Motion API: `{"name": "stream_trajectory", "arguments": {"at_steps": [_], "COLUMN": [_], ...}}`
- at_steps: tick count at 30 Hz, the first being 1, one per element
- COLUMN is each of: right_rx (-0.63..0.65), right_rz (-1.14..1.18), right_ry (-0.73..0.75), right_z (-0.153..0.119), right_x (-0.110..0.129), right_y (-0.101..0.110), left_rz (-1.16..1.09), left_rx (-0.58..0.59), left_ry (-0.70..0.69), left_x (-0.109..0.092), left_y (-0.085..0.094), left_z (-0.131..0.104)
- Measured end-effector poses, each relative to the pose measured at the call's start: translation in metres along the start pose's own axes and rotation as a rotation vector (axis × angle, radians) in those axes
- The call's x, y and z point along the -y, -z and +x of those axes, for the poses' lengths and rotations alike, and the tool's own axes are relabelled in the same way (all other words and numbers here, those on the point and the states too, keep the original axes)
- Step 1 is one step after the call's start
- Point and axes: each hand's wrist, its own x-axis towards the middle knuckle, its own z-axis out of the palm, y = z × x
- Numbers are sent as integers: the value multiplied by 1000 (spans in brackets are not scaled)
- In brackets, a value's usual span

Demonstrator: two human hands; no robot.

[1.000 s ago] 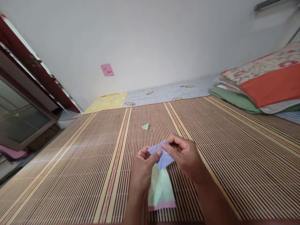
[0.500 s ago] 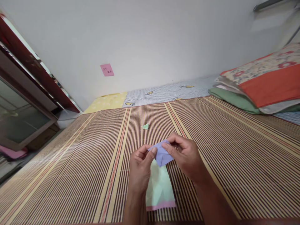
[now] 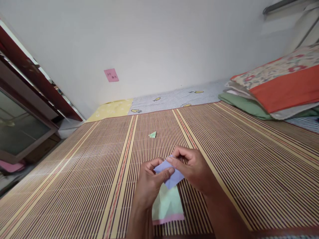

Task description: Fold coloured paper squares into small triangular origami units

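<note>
Purple paper [image 3: 174, 179] sits pinched between thumbs and fingers [image 3: 171, 170] of both hands.

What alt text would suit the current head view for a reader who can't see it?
Two bare hands, left and right, hold a small purple paper above a striped mat, with pale green paper below and a small green folded piece beyond.

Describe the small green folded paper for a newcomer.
Find the striped brown mat, then look past the left hand toward the white wall. The small green folded paper lies there, much smaller than the pink-edged green paper sheet.
</note>
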Motion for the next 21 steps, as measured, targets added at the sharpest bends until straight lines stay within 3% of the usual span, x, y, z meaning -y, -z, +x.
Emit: {"name": "stream_trajectory", "arguments": {"at_steps": [4,7,13,16,21], "right_rx": [-27,-37,182,212,367], "right_rz": [-6,95,67,19,-70], "right_ry": [-6,-73,-113,-98,-108], "right_z": [2,4,2,-1,-3], "right_x": [-3,-7,-10,-8,-5], "right_y": [2,5,13,13,15], "left_rz": [-8,-40,-149,-107,-37], "left_rx": [33,-23,-173,-117,-10], "left_ry": [67,76,15,23,62], "left_x": [1,5,10,6,0], "left_y": [0,-1,-1,3,16], "left_z": [0,2,6,5,3]}}
